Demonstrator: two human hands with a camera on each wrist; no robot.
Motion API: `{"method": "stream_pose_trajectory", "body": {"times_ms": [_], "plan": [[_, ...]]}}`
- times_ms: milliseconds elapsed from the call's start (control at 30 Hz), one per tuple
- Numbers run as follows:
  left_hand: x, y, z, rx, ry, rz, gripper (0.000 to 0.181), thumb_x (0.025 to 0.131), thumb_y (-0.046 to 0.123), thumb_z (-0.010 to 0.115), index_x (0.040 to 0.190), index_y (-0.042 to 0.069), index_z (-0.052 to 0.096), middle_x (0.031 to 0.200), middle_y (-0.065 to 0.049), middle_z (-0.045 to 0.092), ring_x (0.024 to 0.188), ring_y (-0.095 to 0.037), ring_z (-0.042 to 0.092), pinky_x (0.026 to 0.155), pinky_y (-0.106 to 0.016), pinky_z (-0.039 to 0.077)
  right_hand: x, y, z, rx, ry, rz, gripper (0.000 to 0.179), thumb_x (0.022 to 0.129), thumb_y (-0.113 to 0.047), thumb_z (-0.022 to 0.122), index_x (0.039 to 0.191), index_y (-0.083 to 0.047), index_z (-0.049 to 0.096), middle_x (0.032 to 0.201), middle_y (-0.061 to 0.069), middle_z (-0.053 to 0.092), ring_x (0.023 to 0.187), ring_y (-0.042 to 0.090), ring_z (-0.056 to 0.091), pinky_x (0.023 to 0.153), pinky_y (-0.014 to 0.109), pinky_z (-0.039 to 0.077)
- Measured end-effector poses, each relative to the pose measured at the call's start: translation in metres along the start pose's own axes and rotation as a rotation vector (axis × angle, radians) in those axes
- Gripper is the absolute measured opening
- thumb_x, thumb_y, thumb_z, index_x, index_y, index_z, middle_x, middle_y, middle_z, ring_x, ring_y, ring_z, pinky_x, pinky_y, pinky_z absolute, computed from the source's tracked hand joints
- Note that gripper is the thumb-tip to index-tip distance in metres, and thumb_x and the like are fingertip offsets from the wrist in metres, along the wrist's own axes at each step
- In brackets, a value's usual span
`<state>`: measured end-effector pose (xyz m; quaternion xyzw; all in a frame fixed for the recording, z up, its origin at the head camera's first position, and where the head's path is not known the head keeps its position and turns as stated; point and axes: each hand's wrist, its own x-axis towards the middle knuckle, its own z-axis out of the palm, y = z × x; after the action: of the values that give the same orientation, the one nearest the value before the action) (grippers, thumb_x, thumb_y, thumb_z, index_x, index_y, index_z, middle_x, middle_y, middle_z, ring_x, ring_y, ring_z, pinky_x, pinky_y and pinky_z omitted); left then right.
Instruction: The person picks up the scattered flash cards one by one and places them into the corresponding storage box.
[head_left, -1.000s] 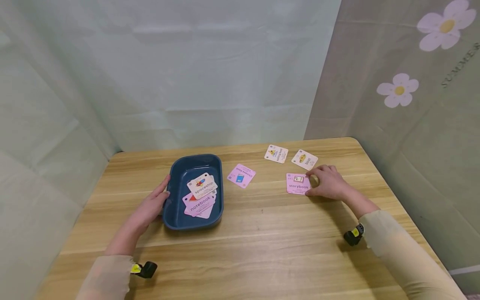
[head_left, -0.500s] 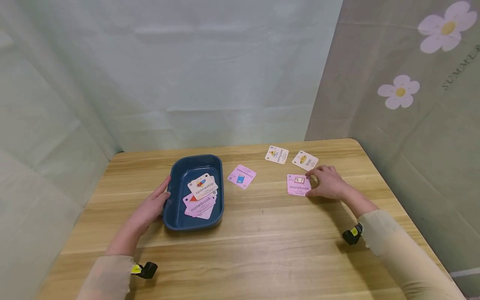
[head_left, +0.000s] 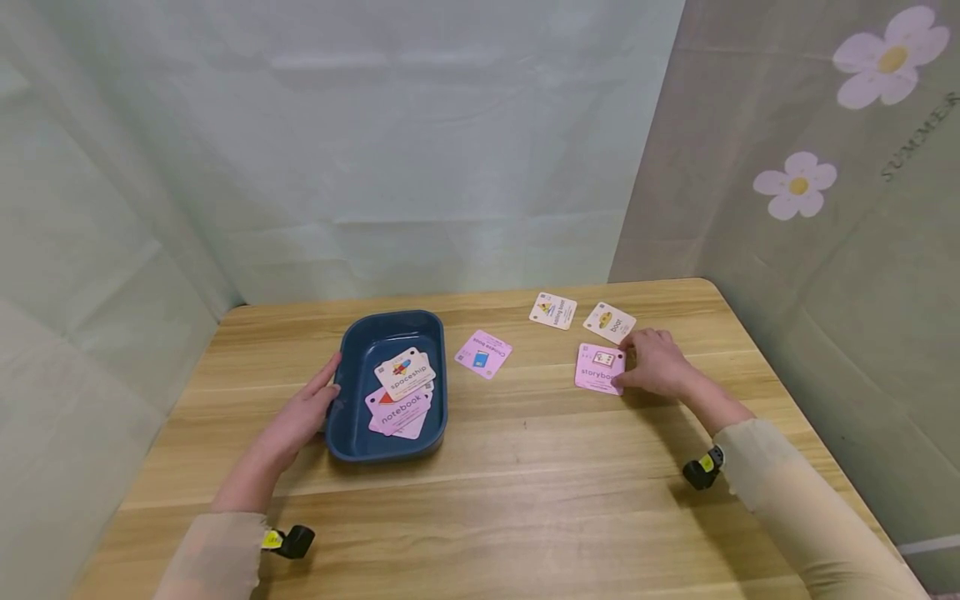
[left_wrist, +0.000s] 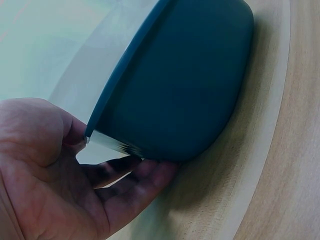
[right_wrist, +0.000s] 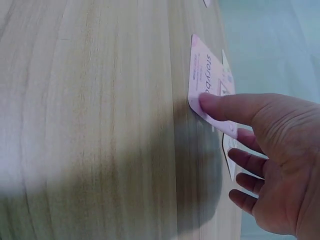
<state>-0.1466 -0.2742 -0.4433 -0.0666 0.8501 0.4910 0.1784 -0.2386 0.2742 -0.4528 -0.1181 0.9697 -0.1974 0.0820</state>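
My right hand [head_left: 657, 363] pinches the pink "storybook" card [head_left: 592, 358] by its right edge, thumb on the printed face and forefinger behind. In the right wrist view that card [right_wrist: 202, 75] stands tilted, its near edge raised off the wood. My left hand [head_left: 302, 417] grips the left side of a deep blue tray [head_left: 339, 442]. In the left wrist view the thumb lies at the rim and the fingers reach against the lower wall of the tray [left_wrist: 175, 85]. Inside it, a "spaceship" card [head_left: 405, 372] overlaps a pink "notebook" card [head_left: 401, 411] and others partly hidden.
A pink "Chinese book" card [head_left: 483, 354] lies just right of the tray. Farther back are a "sailing boat" card [head_left: 553, 310] and a "boat" card [head_left: 610, 322], close beyond my right hand. The wooden table [head_left: 517, 492] ends at fabric walls [head_left: 435, 167] behind and beside it.
My right thumb has moved onto the face of the "storybook" card, and the card has turned and tilted slightly. My left hand and the tray have stayed in place.
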Motion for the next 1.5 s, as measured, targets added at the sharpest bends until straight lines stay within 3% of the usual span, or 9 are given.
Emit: {"method": "stream_pose_trajectory", "body": {"times_ms": [200, 367, 567, 833, 967, 1200, 1500], "plan": [[-0.001, 0.000, 0.000, 0.000, -0.004, -0.004, 0.057, 0.113, 0.034, 0.024, 0.163, 0.038, -0.002, 0.171, -0.007, -0.010, 0.154, -0.043, -0.008, 0.111, -0.075, 0.011, 0.002, 0.000, 0.000, 0.150, 0.053, 0.025, 0.044, 0.083, -0.018, 0.085, 0.113, 0.000, 0.059, 0.106, 0.015, 0.066, 0.111, 0.040, 0.047, 0.096, 0.053, 0.035], [-0.001, 0.000, 0.000, -0.007, -0.005, -0.011, 0.057, 0.113, 0.034, 0.024, 0.163, 0.039, -0.002, 0.171, -0.008, -0.011, 0.154, -0.044, -0.008, 0.110, -0.075, 0.014, 0.002, -0.002, -0.001, 0.221, 0.052, 0.026, 0.043, 0.086, -0.012, 0.080, 0.120, 0.002, 0.058, 0.104, 0.016, 0.068, 0.095, 0.030, 0.059, 0.080, 0.040, 0.045], [-0.002, 0.001, 0.000, 0.001, -0.002, -0.020, 0.058, 0.112, 0.035, 0.024, 0.163, 0.039, -0.003, 0.171, -0.007, -0.011, 0.154, -0.044, -0.007, 0.109, -0.075, 0.017, 0.001, -0.003, -0.003, 0.207, 0.045, -0.004, 0.043, 0.090, -0.012, 0.076, 0.126, 0.005, 0.063, 0.103, 0.014, 0.070, 0.092, 0.027, 0.060, 0.077, 0.036, 0.045], [-0.002, 0.000, 0.000, -0.002, -0.005, -0.023, 0.057, 0.112, 0.035, 0.024, 0.163, 0.040, -0.004, 0.171, -0.010, -0.010, 0.153, -0.047, -0.005, 0.106, -0.076, 0.023, -0.002, -0.004, -0.007, 0.168, 0.055, -0.031, 0.023, 0.095, -0.019, 0.073, 0.107, 0.001, 0.072, 0.094, 0.009, 0.070, 0.082, 0.023, 0.056, 0.070, 0.035, 0.044], [-0.002, 0.000, 0.000, -0.001, -0.006, -0.022, 0.057, 0.112, 0.035, 0.024, 0.163, 0.040, -0.004, 0.170, -0.010, -0.010, 0.153, -0.047, -0.005, 0.105, -0.076, 0.024, -0.002, -0.004, -0.009, 0.182, 0.057, -0.013, 0.020, 0.096, -0.023, 0.071, 0.101, -0.004, 0.074, 0.094, 0.008, 0.070, 0.084, 0.024, 0.054, 0.069, 0.035, 0.042], [-0.002, 0.001, 0.001, 0.001, -0.009, -0.017, 0.058, 0.112, 0.035, 0.024, 0.163, 0.039, -0.004, 0.171, -0.009, -0.010, 0.153, -0.046, -0.005, 0.107, -0.075, 0.022, -0.005, -0.005, -0.011, 0.202, 0.061, 0.011, 0.023, 0.096, -0.028, 0.069, 0.101, -0.005, 0.072, 0.104, 0.012, 0.068, 0.102, 0.033, 0.045, 0.078, 0.040, 0.034], [-0.003, 0.001, 0.000, -0.007, -0.012, -0.026, 0.058, 0.112, 0.035, 0.024, 0.163, 0.040, -0.004, 0.171, -0.010, -0.010, 0.153, -0.048, -0.003, 0.104, -0.075, 0.026, -0.006, -0.013, -0.015, 0.188, 0.095, 0.001, 0.022, 0.096, -0.027, 0.069, 0.098, -0.005, 0.071, 0.113, 0.015, 0.066, 0.108, 0.036, 0.044, 0.084, 0.044, 0.035]]}}
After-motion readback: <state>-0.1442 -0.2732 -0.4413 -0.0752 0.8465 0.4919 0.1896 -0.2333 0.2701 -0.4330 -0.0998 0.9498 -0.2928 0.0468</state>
